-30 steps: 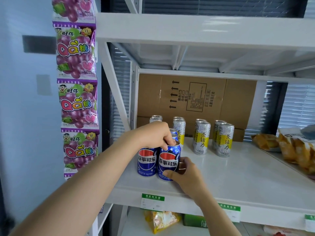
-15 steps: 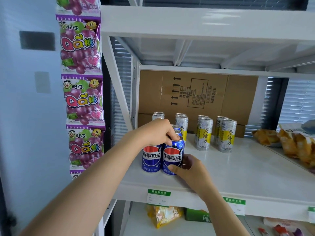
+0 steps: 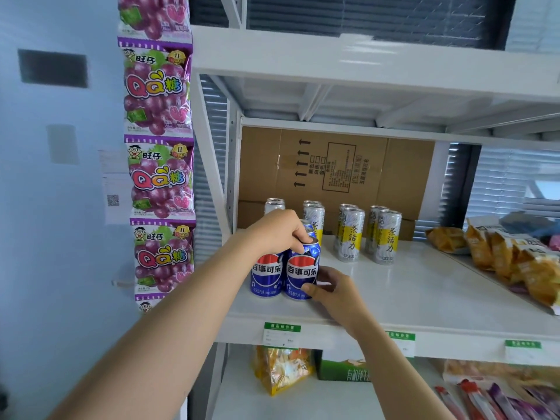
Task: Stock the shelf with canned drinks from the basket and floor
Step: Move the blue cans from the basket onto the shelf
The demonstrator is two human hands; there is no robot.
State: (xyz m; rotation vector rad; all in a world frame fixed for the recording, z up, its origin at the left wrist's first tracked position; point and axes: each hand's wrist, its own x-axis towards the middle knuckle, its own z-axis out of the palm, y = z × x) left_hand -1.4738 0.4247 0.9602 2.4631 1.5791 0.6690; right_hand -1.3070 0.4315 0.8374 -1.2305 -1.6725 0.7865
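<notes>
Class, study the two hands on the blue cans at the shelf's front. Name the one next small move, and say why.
Probably let go with both hands. The right blue can stands upright on the shelf, beside the left blue can, label facing out; the left hand grips its top, the right hand its base.

Pepsi cans point(image 3: 300, 272): blue w/ red-white-blue globe, white lettering. Tea cans point(image 3: 351, 234): silver w/ yellow band. Shelf point(image 3: 424, 286): white. Cardboard box point(image 3: 333, 168): brown, black arrows. Candy packets point(image 3: 159, 177): purple grape print, rainbow logo. Price labels point(image 3: 281, 333): green top, white below.
</notes>
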